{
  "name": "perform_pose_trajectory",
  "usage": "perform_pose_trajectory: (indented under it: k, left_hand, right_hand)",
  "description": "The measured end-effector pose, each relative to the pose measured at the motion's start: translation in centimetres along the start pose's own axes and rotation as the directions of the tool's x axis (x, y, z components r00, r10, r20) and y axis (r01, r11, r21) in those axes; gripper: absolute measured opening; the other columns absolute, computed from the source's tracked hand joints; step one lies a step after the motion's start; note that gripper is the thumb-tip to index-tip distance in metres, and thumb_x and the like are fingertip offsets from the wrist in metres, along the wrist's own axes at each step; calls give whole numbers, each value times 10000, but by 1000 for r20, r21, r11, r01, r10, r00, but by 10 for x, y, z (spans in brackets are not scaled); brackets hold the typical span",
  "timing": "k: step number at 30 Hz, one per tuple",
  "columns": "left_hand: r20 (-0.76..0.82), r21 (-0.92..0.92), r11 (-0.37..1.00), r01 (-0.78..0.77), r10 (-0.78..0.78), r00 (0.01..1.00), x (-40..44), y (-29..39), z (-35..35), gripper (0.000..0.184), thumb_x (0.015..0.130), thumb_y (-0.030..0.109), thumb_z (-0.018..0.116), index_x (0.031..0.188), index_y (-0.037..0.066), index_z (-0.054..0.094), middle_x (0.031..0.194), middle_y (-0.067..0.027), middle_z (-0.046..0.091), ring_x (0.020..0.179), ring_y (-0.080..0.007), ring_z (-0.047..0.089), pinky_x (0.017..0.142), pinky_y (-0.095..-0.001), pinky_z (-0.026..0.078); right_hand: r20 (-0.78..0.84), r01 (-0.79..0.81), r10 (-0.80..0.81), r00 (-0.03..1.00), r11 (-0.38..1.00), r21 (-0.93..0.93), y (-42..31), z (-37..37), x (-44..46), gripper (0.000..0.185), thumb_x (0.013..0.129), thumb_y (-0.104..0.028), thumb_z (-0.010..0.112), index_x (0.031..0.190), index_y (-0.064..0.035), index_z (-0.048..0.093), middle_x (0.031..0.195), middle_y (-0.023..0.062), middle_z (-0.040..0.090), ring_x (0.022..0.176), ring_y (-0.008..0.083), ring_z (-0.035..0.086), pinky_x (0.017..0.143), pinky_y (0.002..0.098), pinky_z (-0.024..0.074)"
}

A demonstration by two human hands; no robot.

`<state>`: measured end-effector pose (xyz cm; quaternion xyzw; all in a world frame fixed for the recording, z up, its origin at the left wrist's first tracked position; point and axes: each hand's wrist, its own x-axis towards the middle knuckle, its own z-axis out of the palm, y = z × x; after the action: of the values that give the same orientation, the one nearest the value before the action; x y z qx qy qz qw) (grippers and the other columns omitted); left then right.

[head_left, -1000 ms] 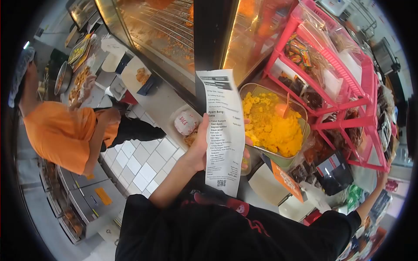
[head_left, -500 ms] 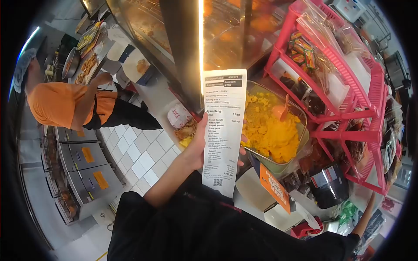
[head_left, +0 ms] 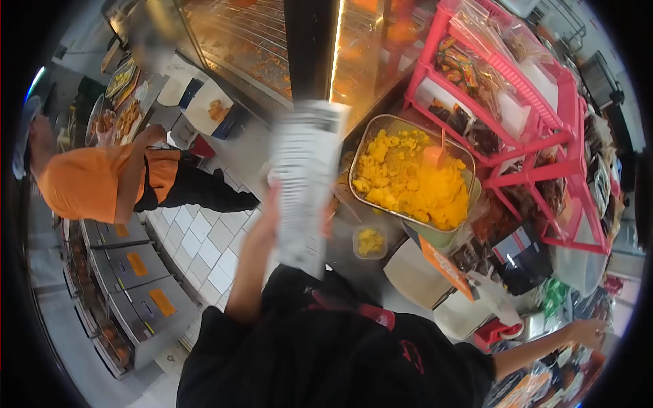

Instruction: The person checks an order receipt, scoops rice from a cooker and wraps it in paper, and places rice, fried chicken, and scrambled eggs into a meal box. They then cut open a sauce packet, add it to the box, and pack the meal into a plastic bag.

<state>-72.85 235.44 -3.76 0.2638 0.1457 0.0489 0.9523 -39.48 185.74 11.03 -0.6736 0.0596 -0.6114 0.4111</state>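
Note:
My left hand (head_left: 265, 221) is closed on a long printed receipt (head_left: 307, 190), held up in front of me and smeared by motion. Just right of it, a metal tray (head_left: 354, 178) holds yellow scrambled egg (head_left: 415, 180), with an orange scoop (head_left: 435, 155) stuck in it. A small clear tub (head_left: 370, 243) with some egg sits below the tray. Far to the right, my right hand (head_left: 586, 333) reaches among plastic-wrapped packages at the view's edge; its fingers are too small and blurred to make out.
A pink rack (head_left: 510, 146) of sachets and packets stands at the right. Above is a lit glass display case (head_left: 238, 47). White boxes (head_left: 415, 275) lie below the tray. At the left, a co-worker in an orange shirt (head_left: 95, 180) stands beside steel drawers (head_left: 136, 265).
The receipt and my left hand have shifted left and tilted, uncovering the tray's left side and the small tub. My right arm has come further into view at the lower right.

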Motion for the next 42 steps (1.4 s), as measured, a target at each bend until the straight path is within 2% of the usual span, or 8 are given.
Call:
perform_pose_trajectory:
  k: [3, 6, 11, 12, 14, 19, 27, 42]
  left_hand:
    - [-368, 505, 834, -221, 440, 819, -60, 48, -44, 510, 843, 327, 535, 1154, -66, 437, 777, -92, 557, 645, -182, 552, 626, -315, 472]
    - [-490, 749, 663, 20, 533, 689, -78, 80, -74, 390, 818, 209, 586, 1109, -30, 486, 771, -55, 536, 668, -142, 535, 612, -267, 451]
    - [-472, 784, 617, 71, 517, 714, -35, 77, -140, 416, 806, 233, 599, 1107, -28, 479, 847, -66, 554, 776, -142, 541, 669, -265, 442]
    - [-432, 809, 582, 81, 495, 754, -23, 73, -153, 447, 797, 247, 607, 1122, -27, 469, 884, -76, 561, 817, -154, 542, 699, -281, 440]
    - [-382, 833, 547, 83, 459, 802, -8, 71, -162, 477, 789, 261, 616, 1136, -25, 458, 921, -86, 568, 858, -166, 544, 730, -297, 438]
    - [-243, 955, 255, 154, 365, 899, 14, 53, -181, 514, 802, 334, 586, 1151, -10, 430, 930, -151, 587, 809, -193, 573, 702, -323, 458]
    - [-172, 985, 90, 149, 374, 911, 20, 44, -207, 459, 882, 342, 393, 1090, -62, 459, 936, -310, 543, 871, -450, 528, 761, -457, 425]
    - [-326, 703, 707, 71, 231, 917, -31, 33, -184, 699, 791, 486, 547, 1230, -22, 350, 1094, -147, 540, 1000, -219, 527, 862, -311, 416]
  right_hand:
    - [343, -81, 29, 939, 987, 139, -103, -44, -107, 223, 821, -77, 476, 898, 130, 502, 846, 160, 572, 690, 242, 591, 628, 295, 531]
    - [964, -361, 55, 261, 932, 44, -159, -78, -237, 121, 771, -61, 502, 864, 16, 513, 868, 70, 529, 794, 180, 523, 730, 282, 429]
    - [861, -788, -22, -508, 415, -455, -247, -77, -362, 343, 786, -82, 561, 1105, -33, 444, 963, 110, 524, 956, 220, 523, 836, 341, 410]
    - [868, -790, -4, -497, 417, -450, -246, -81, -368, 343, 786, -82, 561, 1105, -33, 444, 963, 110, 524, 956, 220, 523, 836, 341, 410]
    - [952, -274, -138, -273, 960, 60, -230, -90, -383, 588, 726, -107, 653, 1232, -52, 359, 1171, 176, 444, 1110, 303, 451, 901, 383, 389]
    - [927, 332, 13, -374, 935, 121, -173, -107, -401, 883, 559, -77, 761, 1303, -79, 285, 1294, 232, 293, 1186, 388, 333, 980, 393, 328]
    - [940, 199, -17, -342, 976, 90, -156, -104, -435, 912, 458, -38, 774, 1247, -124, 325, 1132, 238, 321, 1009, 419, 437, 840, 437, 423]
    - [985, -112, 77, -153, 989, -94, -162, -136, -468, 825, 606, -219, 776, 1260, -52, 303, 1204, 211, 384, 1119, 363, 384, 933, 421, 331]
